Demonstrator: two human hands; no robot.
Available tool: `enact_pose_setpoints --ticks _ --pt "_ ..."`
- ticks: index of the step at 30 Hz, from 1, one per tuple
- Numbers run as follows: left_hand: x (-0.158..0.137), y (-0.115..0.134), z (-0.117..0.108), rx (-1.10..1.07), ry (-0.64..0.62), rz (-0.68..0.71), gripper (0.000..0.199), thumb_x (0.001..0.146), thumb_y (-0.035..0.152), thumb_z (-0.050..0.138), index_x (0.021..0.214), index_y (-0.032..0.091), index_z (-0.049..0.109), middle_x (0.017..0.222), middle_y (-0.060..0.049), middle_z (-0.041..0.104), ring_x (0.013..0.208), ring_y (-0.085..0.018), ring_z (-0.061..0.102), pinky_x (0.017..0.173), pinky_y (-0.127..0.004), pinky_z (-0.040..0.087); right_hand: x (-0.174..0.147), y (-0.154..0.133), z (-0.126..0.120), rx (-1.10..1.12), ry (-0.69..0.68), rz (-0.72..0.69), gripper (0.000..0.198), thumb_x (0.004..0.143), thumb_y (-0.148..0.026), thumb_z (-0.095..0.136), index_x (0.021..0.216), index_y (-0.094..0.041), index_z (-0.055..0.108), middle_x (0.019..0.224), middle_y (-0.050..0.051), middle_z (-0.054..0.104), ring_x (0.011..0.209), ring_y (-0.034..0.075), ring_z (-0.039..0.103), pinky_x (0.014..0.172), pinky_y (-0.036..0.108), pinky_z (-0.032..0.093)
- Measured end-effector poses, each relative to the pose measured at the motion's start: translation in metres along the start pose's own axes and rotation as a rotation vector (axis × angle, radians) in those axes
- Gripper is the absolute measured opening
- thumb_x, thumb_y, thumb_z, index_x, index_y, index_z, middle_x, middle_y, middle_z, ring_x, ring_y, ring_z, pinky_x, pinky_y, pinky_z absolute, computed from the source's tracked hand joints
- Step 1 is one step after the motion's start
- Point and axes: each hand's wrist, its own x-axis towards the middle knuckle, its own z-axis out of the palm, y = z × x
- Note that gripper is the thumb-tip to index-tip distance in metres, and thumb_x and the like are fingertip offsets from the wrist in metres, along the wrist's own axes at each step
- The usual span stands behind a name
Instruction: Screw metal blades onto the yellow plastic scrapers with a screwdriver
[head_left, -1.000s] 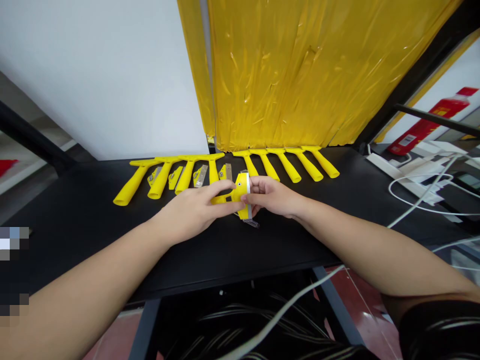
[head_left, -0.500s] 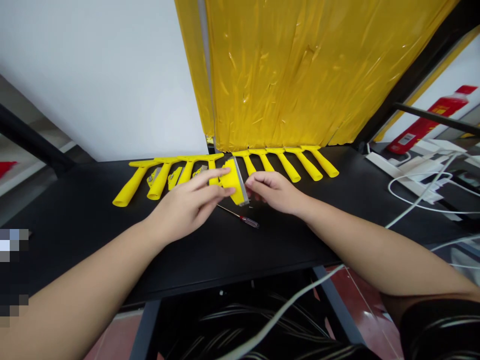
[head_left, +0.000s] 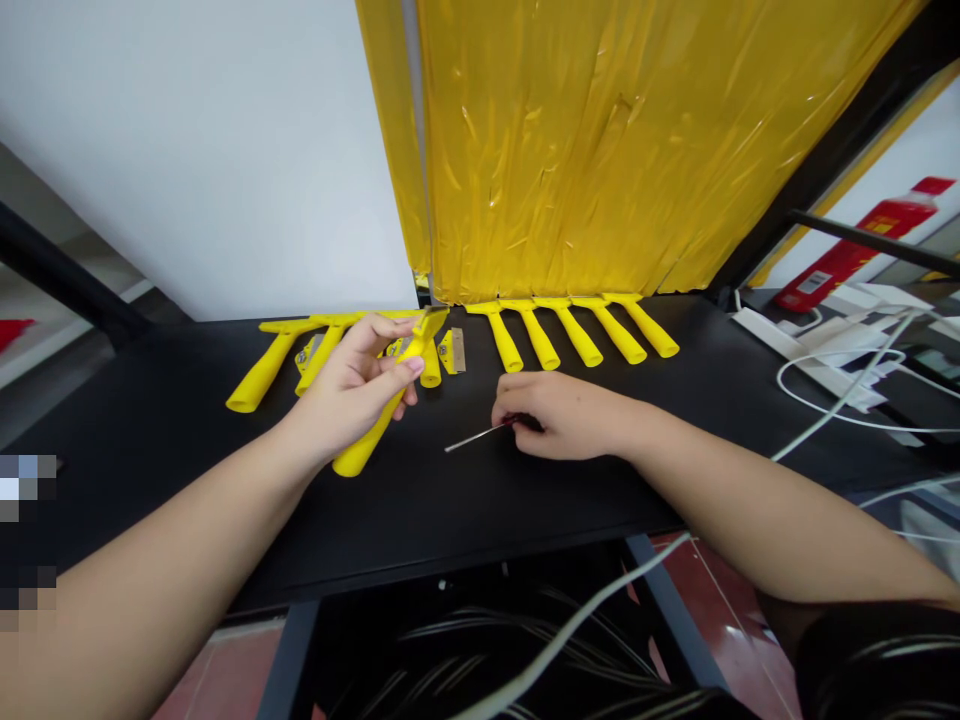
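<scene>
My left hand (head_left: 352, 385) is closed round a yellow scraper (head_left: 366, 448), its head up and turned edge-on, its hollow handle end pointing down toward me. In my right hand (head_left: 574, 415), low over the black table, is a screwdriver (head_left: 476, 438). Its thin metal shaft points left, and its grip is mostly hidden by my fingers. Behind my left hand, a small yellow piece with a metal blade (head_left: 454, 352) lies flat beside a yellow handle (head_left: 430, 368). Similar bladed pieces lie further left, partly covered by the hand.
Several yellow T-shaped handles (head_left: 577, 337) line the back of the black table (head_left: 450, 520). A yellow plastic sheet (head_left: 600, 150) and a white panel (head_left: 202, 150) stand behind. On the right are a red bottle (head_left: 862, 245) and a white cable (head_left: 832, 400).
The scraper in my left hand has turned from head facing right to handle down toward me. My right hand has left the scraper's blade edge and picked the screwdriver up off the table.
</scene>
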Motion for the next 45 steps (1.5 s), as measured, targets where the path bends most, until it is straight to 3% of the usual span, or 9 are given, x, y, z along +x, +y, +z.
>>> enact_pose_setpoints --ticks 3,9,17,22,26,32,35,40,45 --pt "0.003 0.003 0.0 -0.148 0.017 -0.073 0.036 0.09 0.026 0.08 0.109 0.028 0.05 0.104 0.002 0.064 0.056 -0.008 0.065 0.04 -0.02 0.05 -0.002 0.012 -0.007 0.02 0.08 -0.005 0.019 0.084 -0.004 0.052 0.09 -0.021 0.058 0.095 0.004 0.063 0.084 0.018 0.058 0.077 0.033 0.046" --pt "0.006 0.006 -0.001 -0.338 -0.008 -0.225 0.037 0.09 0.021 0.076 0.11 0.031 0.046 0.083 0.006 0.06 0.053 -0.011 0.063 0.039 -0.02 0.046 0.008 0.024 0.006 0.013 0.154 0.08 0.024 0.084 -0.003 0.051 0.088 -0.024 0.041 0.099 0.005 0.064 0.091 0.02 0.06 0.08 0.034 0.046" --pt "0.004 0.007 -0.001 -0.393 -0.072 -0.355 0.031 0.092 0.024 0.073 0.109 0.032 0.049 0.086 0.004 0.06 0.054 -0.011 0.058 0.039 -0.022 0.034 0.021 0.031 0.015 -0.058 0.097 0.095 0.031 0.091 -0.007 0.059 0.08 -0.024 0.036 0.093 0.004 0.067 0.089 0.02 0.063 0.077 0.033 0.045" --pt "0.007 0.004 -0.002 -0.445 -0.07 -0.416 0.039 0.084 0.021 0.079 0.107 0.031 0.049 0.09 0.003 0.062 0.056 -0.011 0.06 0.038 -0.02 0.031 0.019 0.031 0.011 -0.051 0.104 0.102 0.033 0.088 -0.005 0.06 0.075 -0.024 0.036 0.086 0.003 0.067 0.082 0.019 0.061 0.073 0.033 0.043" --pt "0.008 0.004 0.001 -0.487 -0.064 -0.463 0.048 0.079 0.022 0.085 0.107 0.031 0.046 0.084 0.003 0.061 0.054 -0.012 0.06 0.036 -0.018 0.031 0.013 0.031 0.008 0.155 0.26 0.077 0.037 0.087 -0.011 0.064 0.074 -0.024 0.031 0.09 0.004 0.069 0.081 0.017 0.062 0.071 0.032 0.046" --pt "0.001 0.007 0.013 -0.494 -0.102 -0.495 0.041 0.085 0.023 0.08 0.106 0.031 0.045 0.081 0.004 0.06 0.055 -0.013 0.061 0.037 -0.016 0.037 0.016 0.023 0.012 0.601 0.517 0.1 0.046 0.09 -0.031 0.071 0.075 -0.025 0.028 0.103 0.006 0.071 0.08 0.015 0.067 0.077 0.036 0.057" --pt "-0.002 0.008 0.02 -0.508 -0.132 -0.52 0.039 0.088 0.023 0.078 0.108 0.031 0.045 0.075 0.004 0.059 0.055 -0.013 0.061 0.038 -0.016 0.039 0.02 0.014 0.015 0.564 0.595 0.031 0.045 0.091 -0.029 0.072 0.073 -0.025 0.031 0.101 0.006 0.07 0.079 0.015 0.066 0.079 0.037 0.057" --pt "-0.007 0.014 0.027 -0.529 -0.158 -0.522 0.037 0.09 0.021 0.076 0.109 0.03 0.046 0.081 0.004 0.061 0.055 -0.013 0.062 0.037 -0.014 0.039 0.02 0.01 0.015 0.475 0.641 -0.015 0.046 0.09 -0.023 0.072 0.07 -0.025 0.031 0.091 0.005 0.069 0.096 0.021 0.071 0.085 0.039 0.057" --pt "-0.009 0.017 0.029 -0.516 -0.156 -0.507 0.038 0.088 0.018 0.075 0.109 0.029 0.045 0.081 0.003 0.061 0.055 -0.013 0.061 0.036 -0.014 0.038 0.02 0.015 0.015 0.475 0.622 -0.052 0.045 0.087 -0.018 0.073 0.071 -0.025 0.031 0.094 0.005 0.072 0.087 0.018 0.07 0.081 0.036 0.056"
